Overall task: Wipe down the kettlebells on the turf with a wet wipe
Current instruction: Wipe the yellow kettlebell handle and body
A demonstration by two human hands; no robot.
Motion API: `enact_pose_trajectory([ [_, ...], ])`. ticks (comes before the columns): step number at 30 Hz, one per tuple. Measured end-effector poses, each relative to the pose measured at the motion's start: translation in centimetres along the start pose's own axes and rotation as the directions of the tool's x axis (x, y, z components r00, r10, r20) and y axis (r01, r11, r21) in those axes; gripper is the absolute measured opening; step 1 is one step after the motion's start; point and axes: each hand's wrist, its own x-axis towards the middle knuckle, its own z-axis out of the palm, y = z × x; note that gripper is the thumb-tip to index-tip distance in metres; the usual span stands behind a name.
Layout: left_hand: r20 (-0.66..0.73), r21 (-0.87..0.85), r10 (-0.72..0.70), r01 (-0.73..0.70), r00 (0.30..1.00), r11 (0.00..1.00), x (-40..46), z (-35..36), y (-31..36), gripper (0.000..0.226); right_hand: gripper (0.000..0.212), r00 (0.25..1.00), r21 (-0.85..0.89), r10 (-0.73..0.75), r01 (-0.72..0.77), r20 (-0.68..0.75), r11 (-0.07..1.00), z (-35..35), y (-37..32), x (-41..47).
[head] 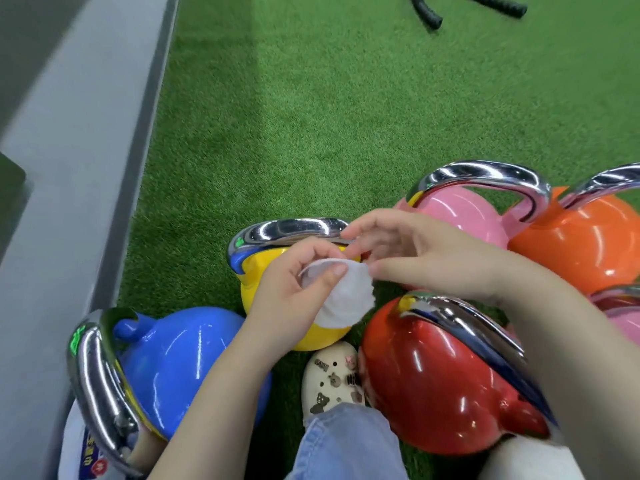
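My left hand (294, 289) pinches the wipe (343, 299) between thumb and curled fingers, the white sheet bunched and hanging down over the yellow kettlebell (256, 271). My right hand (415, 258) hovers just beside it, fingers loosely spread, thumb and forefinger tips reaching toward the top edge of the wipe; I cannot tell whether they actually touch it.

The yellow kettlebell stands upright on the turf (311, 116) directly under my hands, its chrome handle (287, 230) running across behind my left knuckles. The blue kettlebell (173, 358) sits near my left forearm, its chrome handle toward me. The red kettlebell (433, 382) is under my right forearm, just beside the yellow one. Behind my right hand stands a pink kettlebell (464, 216), and to its right an orange kettlebell (581, 244), the two touching or nearly so. A sliver of another pink one (623, 320) shows at the right edge.

My shoe (332, 375), cream with little charms, rests on the turf between the blue and red kettlebells, with my jeans leg (346, 445) above it. A packet (90, 459) with blue print lies at the lower left. A grey ledge (69, 168) borders the turf on the left, and black rope ends (433, 19) lie far off at the top.
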Motion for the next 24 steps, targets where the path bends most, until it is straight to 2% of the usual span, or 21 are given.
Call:
enact_pose_trajectory([
  [2, -0.007, 0.075, 0.040, -0.040, 0.999, 0.996, 0.6, 0.1, 0.4, 0.011, 0.041, 0.996, -0.083, 0.040, -0.033, 0.084, 0.996, -0.4, 0.0, 0.3],
  [4, -0.037, 0.081, 0.041, -0.038, 0.998, 0.996, 1.2, 0.2, 0.9, 0.012, 0.032, 0.991, -0.218, 0.041, -0.012, 0.129, 0.976, -0.7, 0.1, 0.9],
  [7, -0.098, 0.016, -0.053, 0.055, 0.994, 0.998, 2.0, 0.0, 1.0, 0.023, 0.019, 0.998, -0.345, 0.046, -0.029, 0.042, 0.938, -1.8, 0.5, 1.4],
  [10, -0.067, -0.035, -0.205, 0.203, 0.976, 0.979, 1.9, -0.6, 1.5, 0.043, 0.012, 0.996, -0.147, 0.042, -0.053, -0.078, 0.988, -3.1, 0.7, 1.3],
  [12, -0.081, 0.076, -0.163, 0.169, 0.983, 0.983, 1.9, -0.8, 2.5, 0.051, 0.009, 0.988, -0.050, 0.059, -0.067, -0.146, 0.997, -3.6, 1.1, 1.2],
  [14, -0.102, 0.300, -0.025, 0.055, 0.994, 0.952, 2.8, -0.8, 3.9, 0.050, 0.014, 0.977, -0.051, 0.079, -0.091, -0.199, 0.995, -3.8, 1.9, 1.6],
  [15, -0.092, 0.433, 0.044, 0.000, 0.995, 0.901, 3.7, -0.8, 4.3, 0.047, 0.016, 0.972, -0.052, 0.097, -0.111, -0.212, 0.992, -3.8, 2.4, 1.8],
  [17, 0.001, 0.676, 0.103, -0.077, 0.995, 0.733, 5.8, -0.7, 4.8, 0.033, 0.016, 0.964, -0.010, 0.150, -0.156, -0.221, 0.988, -3.4, 3.1, 2.4],
  [19, 0.109, 0.848, 0.069, -0.129, 0.992, 0.515, 7.9, -0.7, 4.3, 0.023, 0.018, 0.949, 0.012, 0.208, -0.211, -0.239, 0.977, -2.9, 4.0, 3.0],
  [21, 0.181, 0.912, 0.064, -0.192, 0.981, 0.363, 9.4, -0.1, 3.8, 0.032, 0.024, 0.930, 0.067, 0.268, -0.259, -0.250, 0.963, -2.5, 4.6, 3.6],
  [23, 0.269, 0.914, 0.060, -0.274, 0.961, 0.298, 9.7, 1.5, 4.2, 0.037, 0.029, 0.918, 0.187, 0.324, -0.285, -0.231, 0.940, -2.2, 5.1, 4.1],
  [24, 0.344, 0.910, -0.005, -0.332, 0.939, 0.247, 9.4, 2.6, 4.4, 0.035, 0.030, 0.913, 0.243, 0.346, -0.293, -0.217, 0.925, -2.2, 5.3, 4.2],
])
